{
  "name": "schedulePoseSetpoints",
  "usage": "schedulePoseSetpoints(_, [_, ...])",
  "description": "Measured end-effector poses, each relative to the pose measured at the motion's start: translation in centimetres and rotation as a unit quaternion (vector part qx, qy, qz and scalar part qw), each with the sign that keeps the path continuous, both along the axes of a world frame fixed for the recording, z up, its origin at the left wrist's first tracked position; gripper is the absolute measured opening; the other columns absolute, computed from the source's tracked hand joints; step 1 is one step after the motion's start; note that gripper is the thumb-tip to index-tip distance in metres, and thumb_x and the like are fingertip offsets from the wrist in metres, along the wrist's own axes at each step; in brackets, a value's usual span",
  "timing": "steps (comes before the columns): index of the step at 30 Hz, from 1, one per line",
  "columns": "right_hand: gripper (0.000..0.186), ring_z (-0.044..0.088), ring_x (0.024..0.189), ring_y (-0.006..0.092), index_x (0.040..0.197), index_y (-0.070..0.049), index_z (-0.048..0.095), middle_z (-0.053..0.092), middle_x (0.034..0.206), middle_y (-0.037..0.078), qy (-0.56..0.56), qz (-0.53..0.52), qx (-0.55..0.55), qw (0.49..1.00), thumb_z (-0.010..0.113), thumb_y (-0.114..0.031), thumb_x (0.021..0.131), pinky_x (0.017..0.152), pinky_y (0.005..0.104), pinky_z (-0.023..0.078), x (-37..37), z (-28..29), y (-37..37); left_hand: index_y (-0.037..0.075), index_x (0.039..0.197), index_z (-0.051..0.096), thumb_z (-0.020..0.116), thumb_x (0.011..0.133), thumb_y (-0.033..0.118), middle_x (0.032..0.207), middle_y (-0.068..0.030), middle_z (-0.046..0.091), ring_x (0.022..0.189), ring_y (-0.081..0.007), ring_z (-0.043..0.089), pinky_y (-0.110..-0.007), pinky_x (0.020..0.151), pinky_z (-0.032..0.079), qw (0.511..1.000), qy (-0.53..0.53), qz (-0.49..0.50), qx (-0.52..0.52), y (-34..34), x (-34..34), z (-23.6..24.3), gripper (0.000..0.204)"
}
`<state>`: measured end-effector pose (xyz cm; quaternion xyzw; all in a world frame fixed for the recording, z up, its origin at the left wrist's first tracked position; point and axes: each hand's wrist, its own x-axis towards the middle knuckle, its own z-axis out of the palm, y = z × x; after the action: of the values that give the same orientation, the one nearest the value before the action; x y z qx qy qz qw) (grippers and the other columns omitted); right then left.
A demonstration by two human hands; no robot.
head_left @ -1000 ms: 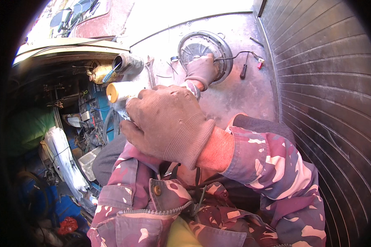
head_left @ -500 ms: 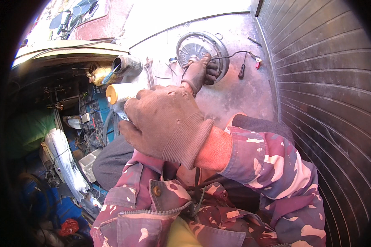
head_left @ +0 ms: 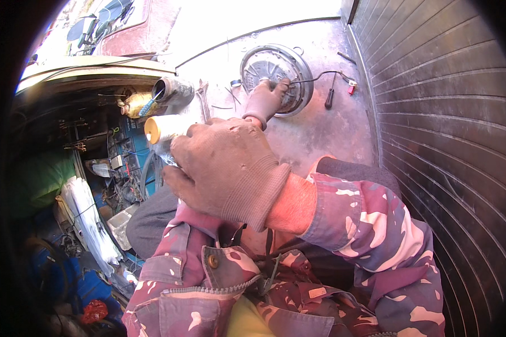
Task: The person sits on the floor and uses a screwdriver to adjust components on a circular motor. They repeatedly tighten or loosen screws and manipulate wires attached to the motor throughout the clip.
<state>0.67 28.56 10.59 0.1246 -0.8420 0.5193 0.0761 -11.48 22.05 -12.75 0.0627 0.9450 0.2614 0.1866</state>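
Grey and black round hub (head_left: 254, 67), ribbed face up, lying on the pale floor (head_left: 331, 132) in the upper middle of the view. Black cable (head_left: 315, 77) leading from it rightward, ending near a small red connector (head_left: 352, 89).

Left hand (head_left: 263, 102), brown-grey knit glove: laid over the near part of the hub, fingers spread and loosely bent; grip slack, clenched on nothing.

Right hand (head_left: 225, 168), matching glove, nearest the viewer: back uppermost, fingers curled, directly beside a white container with a yellow cap (head_left: 152, 130). Fingertips hidden, so whether the grip grasps that container cannot be told.

Screwdriver (head_left: 329, 100), dark handle: right of the hub, below the cable. Wrench (head_left: 203, 100), metal: left of the hub, near a grey open tin (head_left: 180, 91) with a blue striped handle (head_left: 150, 103) at its mouth. Yellow bottle (head_left: 136, 105): just left of the tin. Small dark ring (head_left: 235, 83): between wrench and hub.

Slatted wall (head_left: 444, 112), dark: entire right side. White bundle (head_left: 87, 219), long, and red bag (head_left: 94, 310), crumpled: lower left, among mixed clutter.
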Motion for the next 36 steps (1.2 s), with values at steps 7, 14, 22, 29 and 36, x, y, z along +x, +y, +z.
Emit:
schedulePoseSetpoints(7, [0.035,0.074,0.079,0.0377,0.086,-0.003,0.074,0.071,0.082,0.017,0.001,0.001,-0.004,1.0,0.066,-0.038,0.091,0.076,0.0527,0.057,0.1,0.0,0.2,0.003,0.093,0.071,0.054,0.105,0.06,0.074,-0.0099,0.07,0.049,-0.0219,0.059,-0.038,0.049,0.052,0.837,-0.421,0.228,0.265,0.2,0.3,-0.4,0.06])
schedulePoseSetpoints(14, [0.033,0.075,0.082,0.0325,0.081,-0.007,0.077,0.075,0.083,0.014,-0.003,-0.003,0.017,1.0,0.067,-0.037,0.09,0.073,0.0476,0.059,-0.1,0.1,0.1,0.004,0.112,0.075,0.062,0.103,0.044,0.091,-0.0171,0.076,0.09,-0.032,0.076,-0.045,0.08,0.056,0.996,0.009,-0.069,-0.058,1.4,-0.4,0.5,0.043])
schedulePoseSetpoints(22, [0.035,0.074,0.08,0.0365,0.088,-0.005,0.073,0.071,0.082,0.016,-0.004,0.007,0.014,1.0,0.065,-0.038,0.092,0.074,0.0516,0.057,-0.2,0.1,0.3,0.001,0.108,0.076,0.06,0.101,0.058,0.1,-0.0248,0.075,0.093,-0.0369,0.076,-0.049,0.08,0.059,0.993,0.077,-0.084,-0.028,0.7,0.3,-0.1,0.059])
schedulePoseSetpoints(29, [0.032,0.075,0.082,0.033,0.085,-0.007,0.076,0.074,0.084,0.015,-0.007,0.006,0.019,1.0,0.065,-0.036,0.09,0.072,0.05,0.058,-0.2,0.1,0.2,-0.001,0.101,0.072,0.058,0.106,0.054,0.083,-0.0123,0.075,0.058,-0.0241,0.067,-0.037,0.058,0.057,0.858,-0.383,0.166,0.298,0.8,0.0,-0.5,0.057])
schedulePoseSetpoints(36, [0.033,0.075,0.082,0.0327,0.084,-0.006,0.076,0.074,0.084,0.015,0.0,0.001,0.025,1.0,0.065,-0.037,0.091,0.072,0.0501,0.058,-0.3,0.0,0.0,0.007,0.119,0.075,0.062,0.101,0.047,0.113,-0.0186,0.077,0.108,-0.04,0.072,-0.051,0.096,0.054,0.981,0.057,-0.131,-0.132,1.3,1.1,0.2,0.046])
